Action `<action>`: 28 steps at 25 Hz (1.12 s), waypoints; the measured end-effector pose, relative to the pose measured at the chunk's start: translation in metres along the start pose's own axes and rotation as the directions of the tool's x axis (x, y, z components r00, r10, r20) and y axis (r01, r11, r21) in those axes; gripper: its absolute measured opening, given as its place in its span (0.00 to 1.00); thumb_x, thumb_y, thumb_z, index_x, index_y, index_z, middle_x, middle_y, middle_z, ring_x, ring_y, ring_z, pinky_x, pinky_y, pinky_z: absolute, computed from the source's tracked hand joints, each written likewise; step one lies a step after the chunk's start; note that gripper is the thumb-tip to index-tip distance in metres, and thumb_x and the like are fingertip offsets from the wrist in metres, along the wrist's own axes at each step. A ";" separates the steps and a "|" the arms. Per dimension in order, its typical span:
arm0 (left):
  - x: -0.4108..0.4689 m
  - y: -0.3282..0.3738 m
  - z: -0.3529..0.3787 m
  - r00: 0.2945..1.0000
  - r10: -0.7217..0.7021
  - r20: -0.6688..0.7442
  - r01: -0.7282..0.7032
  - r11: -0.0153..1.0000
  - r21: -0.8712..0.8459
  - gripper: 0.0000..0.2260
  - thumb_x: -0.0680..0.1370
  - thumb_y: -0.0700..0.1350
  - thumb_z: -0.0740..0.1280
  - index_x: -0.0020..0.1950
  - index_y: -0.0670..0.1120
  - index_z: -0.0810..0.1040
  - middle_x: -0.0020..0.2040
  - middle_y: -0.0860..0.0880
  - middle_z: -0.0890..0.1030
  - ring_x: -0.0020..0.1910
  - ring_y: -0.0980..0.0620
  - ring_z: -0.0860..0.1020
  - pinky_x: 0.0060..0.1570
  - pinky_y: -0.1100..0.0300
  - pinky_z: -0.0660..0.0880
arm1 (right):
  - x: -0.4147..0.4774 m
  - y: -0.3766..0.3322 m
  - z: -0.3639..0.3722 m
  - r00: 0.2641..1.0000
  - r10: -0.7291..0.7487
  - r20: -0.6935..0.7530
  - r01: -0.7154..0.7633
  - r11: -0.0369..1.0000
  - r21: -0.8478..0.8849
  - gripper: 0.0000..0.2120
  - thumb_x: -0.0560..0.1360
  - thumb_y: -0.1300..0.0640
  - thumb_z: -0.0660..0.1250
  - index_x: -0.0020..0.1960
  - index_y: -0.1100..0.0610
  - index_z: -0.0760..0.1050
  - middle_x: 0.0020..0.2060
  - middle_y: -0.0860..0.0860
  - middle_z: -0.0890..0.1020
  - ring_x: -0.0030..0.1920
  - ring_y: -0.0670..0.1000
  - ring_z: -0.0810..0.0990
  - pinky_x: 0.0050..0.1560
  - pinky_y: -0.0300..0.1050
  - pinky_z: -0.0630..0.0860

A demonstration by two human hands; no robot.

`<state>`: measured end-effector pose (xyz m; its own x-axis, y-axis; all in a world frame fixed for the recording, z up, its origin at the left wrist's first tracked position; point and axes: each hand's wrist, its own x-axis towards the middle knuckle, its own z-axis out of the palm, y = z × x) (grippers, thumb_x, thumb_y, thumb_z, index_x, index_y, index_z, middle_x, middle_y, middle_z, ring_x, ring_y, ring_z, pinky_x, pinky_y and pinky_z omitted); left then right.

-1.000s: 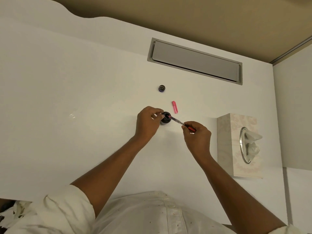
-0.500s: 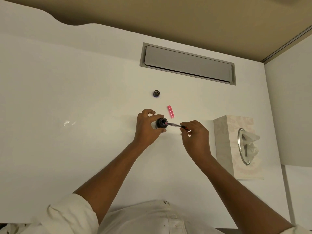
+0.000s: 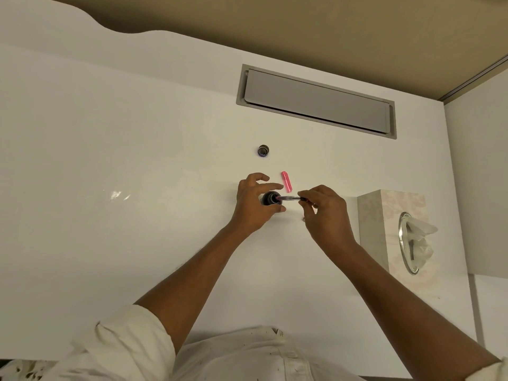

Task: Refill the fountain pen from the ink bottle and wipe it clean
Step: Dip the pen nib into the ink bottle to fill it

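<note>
Desk (image 3: 110,243): white, glossy, with a glare patch at left; wavy back edge against a tan wall.

Left sleeve (image 3: 126,345): cream, rolled above the elbow; bare forearm running up and to the right across the desk.

Left hand (image 3: 254,204): palm down, wrist low, thumb and index finger curled round the bottle from either side; other fingers lifted and fanned above it. Grip narrow, closed on the bottle.

Bottle (image 3: 270,199): small, dark, open-mouthed, upright on the desk, mid-frame, held between thumb and index finger.

Bottle cap (image 3: 263,150): dark, round, lying apart on the desk behind the bottle.

Pen (image 3: 290,199): clear barrel with a dark rear section, lying nearly level, pink tip at the bottle's mouth; cannot tell how deep the tip sits.

Pen cap (image 3: 286,182): pink, lying on the desk just behind the pen, near the left index fingertip.

Right hand (image 3: 325,213): back of hand up, fingers bunched, pinching the pen's rear end between thumb and fingertips; forearm running down to the lower right corner.

Grey panel (image 3: 316,101): long, recessed in the desk near its back edge.

Tissue box (image 3: 390,229): pale, patterned, at the right of the desk, a tissue (image 3: 420,237) sticking out of its oval opening.
</note>
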<state>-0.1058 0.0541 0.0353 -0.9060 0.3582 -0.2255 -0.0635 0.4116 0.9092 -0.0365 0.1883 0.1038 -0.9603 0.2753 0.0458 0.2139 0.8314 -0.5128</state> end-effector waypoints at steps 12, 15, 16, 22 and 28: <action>0.001 -0.005 0.008 0.997 -0.057 -0.056 0.053 0.996 -0.070 0.15 0.66 0.44 0.77 0.51 0.47 0.83 0.59 0.49 0.75 0.60 0.51 0.67 0.51 0.63 0.67 | 0.011 -0.004 0.011 0.995 -0.062 0.072 0.068 0.994 -0.082 0.09 0.73 0.69 0.67 0.51 0.64 0.82 0.40 0.58 0.81 0.40 0.57 0.78 0.41 0.41 0.69; 0.001 -0.007 0.009 0.996 -0.058 -0.071 0.052 0.994 -0.092 0.13 0.66 0.42 0.76 0.49 0.47 0.83 0.56 0.51 0.75 0.59 0.52 0.68 0.50 0.64 0.66 | 0.014 -0.004 0.011 0.995 -0.073 0.070 0.079 0.993 -0.093 0.08 0.73 0.69 0.67 0.49 0.64 0.82 0.39 0.58 0.81 0.39 0.58 0.78 0.39 0.42 0.69; 0.001 -0.007 0.009 0.995 -0.058 -0.075 0.051 0.994 -0.098 0.12 0.66 0.42 0.76 0.49 0.47 0.84 0.55 0.53 0.74 0.59 0.52 0.68 0.49 0.65 0.66 | 0.015 -0.005 0.011 0.995 -0.075 0.072 0.082 0.992 -0.099 0.07 0.73 0.69 0.67 0.49 0.64 0.82 0.39 0.58 0.81 0.38 0.58 0.78 0.38 0.43 0.70; 0.002 -0.008 0.012 0.996 -0.023 -0.085 0.016 0.996 -0.091 0.12 0.65 0.43 0.77 0.48 0.46 0.83 0.51 0.55 0.73 0.57 0.53 0.69 0.47 0.72 0.65 | 0.017 -0.006 0.009 0.990 -0.090 0.106 0.104 0.986 -0.133 0.07 0.72 0.69 0.67 0.48 0.64 0.82 0.39 0.59 0.81 0.38 0.59 0.78 0.37 0.47 0.74; 0.001 -0.007 0.018 0.992 0.014 -0.122 -0.020 0.999 -0.051 0.11 0.66 0.44 0.76 0.47 0.46 0.83 0.54 0.49 0.76 0.54 0.57 0.66 0.47 0.75 0.62 | 0.019 -0.008 0.007 0.982 -0.090 0.169 0.121 0.975 -0.185 0.07 0.73 0.69 0.66 0.48 0.65 0.81 0.38 0.60 0.80 0.39 0.61 0.77 0.40 0.55 0.76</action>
<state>-0.0986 0.0665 0.0228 -0.9511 0.2589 -0.1686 -0.0665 0.3613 0.9301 -0.0574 0.1829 0.1027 -0.9920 0.1142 -0.0542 0.1258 0.9334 -0.3361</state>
